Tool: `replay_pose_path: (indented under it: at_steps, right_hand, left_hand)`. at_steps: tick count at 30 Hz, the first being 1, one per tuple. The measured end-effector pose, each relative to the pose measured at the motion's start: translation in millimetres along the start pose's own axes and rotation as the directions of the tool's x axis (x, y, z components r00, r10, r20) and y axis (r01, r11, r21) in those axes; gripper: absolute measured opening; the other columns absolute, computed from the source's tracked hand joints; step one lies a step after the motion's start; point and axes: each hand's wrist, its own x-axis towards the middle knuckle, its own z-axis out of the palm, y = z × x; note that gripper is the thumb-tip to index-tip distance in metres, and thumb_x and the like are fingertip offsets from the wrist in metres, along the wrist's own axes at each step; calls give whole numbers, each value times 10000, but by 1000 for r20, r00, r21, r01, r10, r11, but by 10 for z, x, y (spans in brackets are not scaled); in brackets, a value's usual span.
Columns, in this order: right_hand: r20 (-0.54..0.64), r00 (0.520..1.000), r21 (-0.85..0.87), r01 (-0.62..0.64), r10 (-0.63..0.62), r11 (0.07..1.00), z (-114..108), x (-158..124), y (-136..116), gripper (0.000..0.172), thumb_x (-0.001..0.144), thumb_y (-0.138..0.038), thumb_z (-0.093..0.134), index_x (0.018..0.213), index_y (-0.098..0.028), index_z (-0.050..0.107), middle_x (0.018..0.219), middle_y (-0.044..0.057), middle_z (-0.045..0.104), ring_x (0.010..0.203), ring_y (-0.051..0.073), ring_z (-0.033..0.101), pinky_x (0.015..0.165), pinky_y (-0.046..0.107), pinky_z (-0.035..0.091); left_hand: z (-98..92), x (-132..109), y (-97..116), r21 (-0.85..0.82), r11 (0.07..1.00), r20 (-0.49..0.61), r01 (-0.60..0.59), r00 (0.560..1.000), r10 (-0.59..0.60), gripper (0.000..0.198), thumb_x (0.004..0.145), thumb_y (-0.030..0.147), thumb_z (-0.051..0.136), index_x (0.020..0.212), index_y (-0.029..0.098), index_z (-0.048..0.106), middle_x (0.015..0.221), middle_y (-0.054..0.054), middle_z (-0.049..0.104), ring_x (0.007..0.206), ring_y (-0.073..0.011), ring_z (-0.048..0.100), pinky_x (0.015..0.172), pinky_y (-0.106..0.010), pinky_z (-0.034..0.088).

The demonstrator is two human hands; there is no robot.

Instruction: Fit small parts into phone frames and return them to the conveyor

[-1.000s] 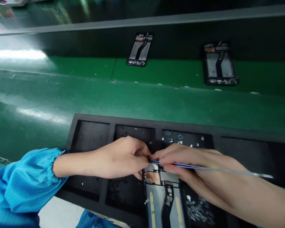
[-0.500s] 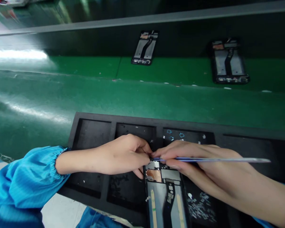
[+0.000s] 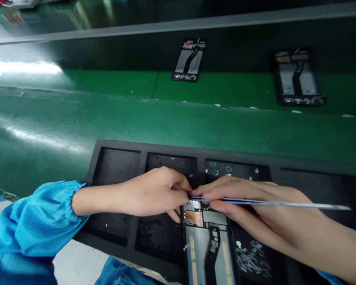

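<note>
An opened phone frame [image 3: 209,247] lies on the black foam tray [image 3: 115,156], with a copper patch [image 3: 194,218] near its top end and a dark flex cable down its middle. My left hand [image 3: 157,192] comes in from the left, its fingers and thumb closed around the frame's top left corner. My right hand [image 3: 249,209] holds long, slim steel tweezers [image 3: 269,203] with a blue stripe, their tips at that same corner. The fingers of both hands hide the exact spot where the tips land.
Several small parts lie scattered in the tray's compartments, including a pile at the lower right [image 3: 252,257]. Two more phone frames [image 3: 189,60] [image 3: 298,77] rest on a green conveyor belt [image 3: 77,114] beyond the tray. A grey rail [image 3: 178,29] runs along the back.
The tweezers' tail has swung up to nearly level while the tips stay at the corner. The two phone frames on the belt have shifted right in the picture.
</note>
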Motion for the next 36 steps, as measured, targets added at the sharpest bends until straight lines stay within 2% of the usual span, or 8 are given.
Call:
replay_pose_path:
  at_steps: [5,20,24,27,30,32,34,36]
  right_hand:
    - [48,999,34,-14,12,999,-10,-21,23,152,1055,-316,478,1112,-251,603,1071,29,772,919,196,770,628,234,606]
    - [-28,999,-7,20,-21,1000,37,-14,35,126,1035,-266,504,1106,-228,600,981,46,770,821,201,768,593,247,599]
    - [-207,978,23,-10,15,1000,32,-19,7,114,993,-218,564,1052,-252,656,914,26,764,797,193,759,624,269,606]
    - [-453,882,85,-104,132,991,48,-38,-32,130,980,-176,572,998,-258,671,834,20,739,738,182,736,613,296,589]
    - [-578,803,70,-129,145,989,83,-90,-132,110,946,-161,628,991,-246,680,804,25,711,649,165,699,568,301,561]
    - [-509,855,52,-86,100,995,118,-131,-243,116,939,-188,640,1024,-258,677,824,31,708,687,180,704,605,308,582]
    - [-316,948,84,-24,49,996,164,-148,-359,130,954,-220,618,1063,-283,650,851,32,713,780,204,720,659,305,607]
    - [-97,995,122,-7,20,992,225,-129,-442,139,974,-224,576,1093,-284,616,897,35,717,844,200,726,686,281,616]
  left_hand:
    - [2,0,4,-16,1000,9,-2,1000,2,169,808,101,491,892,131,634,831,-32,707,767,-156,725,715,-278,643]
    - [11,32,-8,-27,999,-3,-21,1000,21,122,797,79,523,840,120,629,757,1,669,684,-108,691,634,-212,630]
    - [10,47,-40,-11,999,-22,-54,998,53,94,776,111,551,823,128,630,749,-11,678,674,-128,690,612,-246,637]
    - [-3,54,-89,17,997,-21,-72,997,72,107,760,142,573,846,133,637,778,-29,697,700,-154,707,623,-280,649]
    - [-9,56,-124,59,995,-34,-79,996,81,119,760,188,615,868,143,641,795,-18,695,690,-150,713,615,-248,635]
    - [-3,58,-125,89,991,-34,-95,995,98,102,771,211,627,852,149,635,774,-3,682,652,-133,699,582,-217,614]
    - [8,65,-110,116,987,-30,-114,993,118,59,793,208,610,809,153,620,727,9,667,633,-124,682,559,-210,604]
    - [19,74,-91,127,985,-33,-120,992,125,48,806,178,589,765,155,602,673,21,648,618,-122,670,537,-204,592]
